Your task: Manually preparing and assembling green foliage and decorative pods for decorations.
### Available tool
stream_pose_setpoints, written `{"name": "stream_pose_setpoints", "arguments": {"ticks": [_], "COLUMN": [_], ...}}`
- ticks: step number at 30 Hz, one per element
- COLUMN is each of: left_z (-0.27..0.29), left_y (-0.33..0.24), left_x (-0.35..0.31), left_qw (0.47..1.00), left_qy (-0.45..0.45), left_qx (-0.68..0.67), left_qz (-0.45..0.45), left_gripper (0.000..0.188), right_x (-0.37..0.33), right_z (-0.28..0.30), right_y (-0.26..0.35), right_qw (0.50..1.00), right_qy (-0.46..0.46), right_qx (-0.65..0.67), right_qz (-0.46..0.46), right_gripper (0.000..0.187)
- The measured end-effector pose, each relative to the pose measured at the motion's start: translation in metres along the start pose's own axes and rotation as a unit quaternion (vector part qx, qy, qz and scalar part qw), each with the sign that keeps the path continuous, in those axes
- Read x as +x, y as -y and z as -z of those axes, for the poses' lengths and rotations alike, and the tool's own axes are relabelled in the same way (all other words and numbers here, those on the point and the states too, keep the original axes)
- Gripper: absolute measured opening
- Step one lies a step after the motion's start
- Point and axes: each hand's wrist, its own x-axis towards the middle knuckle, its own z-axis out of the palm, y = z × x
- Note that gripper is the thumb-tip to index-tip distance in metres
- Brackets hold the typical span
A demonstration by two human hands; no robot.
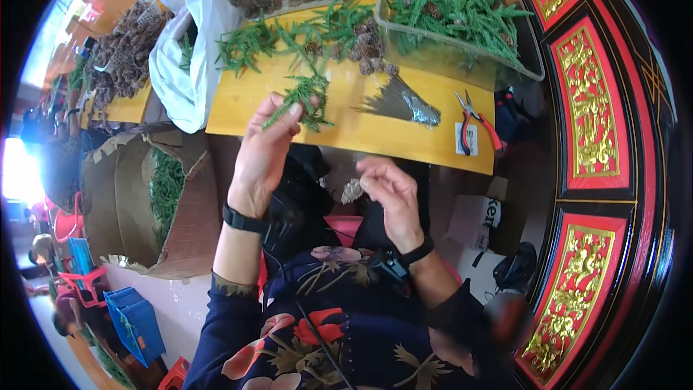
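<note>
Yellow bench (pixel 433 143) spans the upper frame; near centre, the left hand (pixel 267 141) pinches a green artificial sprig (pixel 312 90), the right hand (pixel 393 191) a pine cone (pixel 351 191), apparently readying both pieces, so the next move calls for steady grips; red-handled pliers (pixel 472 113) lie upper right

Green sprig (pixel 310 92) in left grip (pixel 268 133)

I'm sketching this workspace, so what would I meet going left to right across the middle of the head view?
Open cardboard box → left hand holding a green sprig → right hand → pliers with red-and-black handles → middle red-and-gold panel.
</note>
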Motion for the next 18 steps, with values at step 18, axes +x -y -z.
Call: {"name": "stream_pose_setpoints", "arguments": {"ticks": [18], "left_z": [-0.003], "left_y": [0.018], "left_x": [-0.072], "left_qw": [0.999], "left_qy": [0.001], "left_qx": [0.034], "left_qz": [0.031], "left_gripper": [0.014], "right_x": [0.028], "right_z": [-0.017], "right_y": [0.027], "right_qw": [0.988], "right_qy": [0.153], "right_qx": [-0.018], "right_qz": [-0.031], "right_gripper": [0.009]}}
